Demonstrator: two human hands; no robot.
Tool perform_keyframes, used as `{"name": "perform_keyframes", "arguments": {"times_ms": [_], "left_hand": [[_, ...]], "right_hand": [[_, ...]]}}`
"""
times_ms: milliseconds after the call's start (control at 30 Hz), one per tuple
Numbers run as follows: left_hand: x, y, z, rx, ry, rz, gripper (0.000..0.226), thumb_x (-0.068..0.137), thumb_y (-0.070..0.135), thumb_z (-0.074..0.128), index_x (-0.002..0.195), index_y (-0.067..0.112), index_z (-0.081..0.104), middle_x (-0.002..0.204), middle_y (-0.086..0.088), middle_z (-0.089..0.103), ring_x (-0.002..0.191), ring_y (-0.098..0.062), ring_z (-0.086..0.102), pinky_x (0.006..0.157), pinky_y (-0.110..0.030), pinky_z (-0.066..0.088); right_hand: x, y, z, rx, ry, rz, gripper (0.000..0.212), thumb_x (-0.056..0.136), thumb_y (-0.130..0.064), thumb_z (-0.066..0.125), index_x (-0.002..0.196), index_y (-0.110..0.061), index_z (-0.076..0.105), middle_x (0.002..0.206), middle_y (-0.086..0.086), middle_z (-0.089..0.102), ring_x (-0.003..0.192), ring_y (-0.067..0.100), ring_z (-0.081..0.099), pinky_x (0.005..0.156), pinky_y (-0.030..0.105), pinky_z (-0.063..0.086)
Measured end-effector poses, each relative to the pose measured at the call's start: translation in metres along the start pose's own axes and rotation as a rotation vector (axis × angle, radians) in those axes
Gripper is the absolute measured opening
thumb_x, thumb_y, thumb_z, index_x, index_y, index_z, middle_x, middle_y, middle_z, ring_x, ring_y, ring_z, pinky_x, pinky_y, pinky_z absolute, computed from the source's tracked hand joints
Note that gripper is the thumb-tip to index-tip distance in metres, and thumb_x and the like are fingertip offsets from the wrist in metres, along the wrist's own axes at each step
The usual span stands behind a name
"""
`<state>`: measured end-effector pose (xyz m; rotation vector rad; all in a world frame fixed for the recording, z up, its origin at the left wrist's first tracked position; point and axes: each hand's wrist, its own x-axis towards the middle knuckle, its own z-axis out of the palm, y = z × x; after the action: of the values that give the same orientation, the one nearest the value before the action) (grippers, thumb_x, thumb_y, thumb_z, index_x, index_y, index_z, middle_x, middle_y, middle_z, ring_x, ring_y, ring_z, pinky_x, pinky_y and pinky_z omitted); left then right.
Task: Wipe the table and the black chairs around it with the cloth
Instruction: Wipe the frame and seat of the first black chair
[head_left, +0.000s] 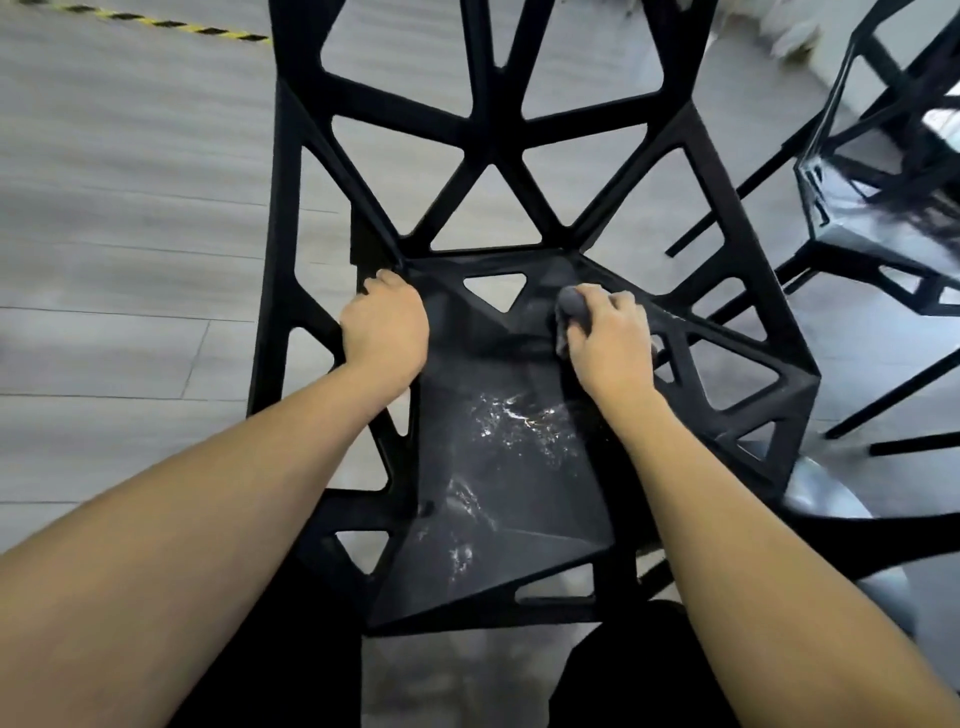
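Black lattice chair (519, 467): seat-wiping underway. Right hand (610, 343) grips bunched grey cloth (571, 306) at seat's back; left hand (384, 327) clasps the side frame. Next, probably: sweep forward across wet streaks (514, 421).

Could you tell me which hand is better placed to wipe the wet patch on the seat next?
Right. The right hand already grips the cloth on the seat; the left hand only holds the chair's edge.

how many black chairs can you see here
2: one black chair right below, under both hands, and a second chair at the upper right, partly cut off by the frame. Others may be out of view.
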<state>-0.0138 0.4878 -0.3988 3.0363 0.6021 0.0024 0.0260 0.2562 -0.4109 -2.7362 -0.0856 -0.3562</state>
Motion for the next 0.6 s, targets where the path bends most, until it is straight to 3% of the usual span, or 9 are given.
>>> {"name": "perform_keyframes", "arguments": {"times_ms": [100,233,333,400,500,600], "left_hand": [[0.002,-0.001,-0.003,-0.018,-0.033,-0.007,0.049,0.097,0.001,0.043,0.143,-0.011,0.033,0.133,-0.024,0.056,0.115,-0.04,0.061,0.089,-0.043,0.05],[0.006,-0.002,-0.011,-0.076,-0.076,-0.018,0.042,0.098,0.0,0.042,0.139,-0.01,0.04,0.133,-0.024,0.056,0.119,-0.042,0.059,0.092,-0.046,0.049],[0.006,-0.003,-0.014,-0.086,-0.096,-0.023,0.04,0.098,-0.001,0.041,0.137,-0.01,0.04,0.133,-0.024,0.056,0.12,-0.043,0.058,0.092,-0.047,0.049],[0.006,-0.003,-0.013,-0.077,-0.091,-0.006,0.044,0.098,-0.003,0.04,0.141,-0.012,0.035,0.135,-0.025,0.055,0.12,-0.044,0.058,0.092,-0.047,0.048],[0.006,-0.004,-0.008,-0.062,-0.068,0.011,0.049,0.098,-0.004,0.039,0.145,-0.014,0.029,0.136,-0.027,0.053,0.119,-0.045,0.058,0.092,-0.048,0.049],[0.008,-0.003,-0.006,-0.056,-0.046,0.027,0.049,0.098,-0.005,0.038,0.145,-0.015,0.028,0.136,-0.028,0.053,0.119,-0.045,0.058,0.091,-0.048,0.05]], "right_hand": [[-0.028,-0.035,0.003,0.045,-0.074,-0.018,0.041,0.09,-0.022,0.059,0.132,-0.023,0.06,0.12,0.016,0.057,0.112,0.04,0.051,0.096,0.048,0.044],[-0.102,-0.099,0.003,0.191,-0.22,-0.219,0.042,0.088,-0.026,0.062,0.129,-0.028,0.061,0.114,0.007,0.057,0.102,0.033,0.051,0.092,0.044,0.045],[-0.109,-0.085,-0.01,0.177,-0.258,-0.309,0.045,0.085,-0.029,0.059,0.13,-0.028,0.061,0.111,0.007,0.059,0.1,0.032,0.054,0.091,0.042,0.046],[-0.087,-0.046,-0.019,0.061,-0.185,-0.252,0.044,0.084,-0.028,0.057,0.128,-0.027,0.061,0.108,0.011,0.06,0.099,0.038,0.056,0.091,0.045,0.047],[-0.054,0.011,-0.035,-0.032,-0.091,-0.021,0.042,0.087,-0.027,0.054,0.128,-0.024,0.061,0.11,0.017,0.061,0.108,0.041,0.053,0.094,0.044,0.045],[-0.064,-0.006,-0.035,0.002,-0.136,0.026,0.041,0.087,-0.026,0.055,0.128,-0.026,0.061,0.114,0.016,0.06,0.11,0.04,0.052,0.097,0.044,0.044]]}}
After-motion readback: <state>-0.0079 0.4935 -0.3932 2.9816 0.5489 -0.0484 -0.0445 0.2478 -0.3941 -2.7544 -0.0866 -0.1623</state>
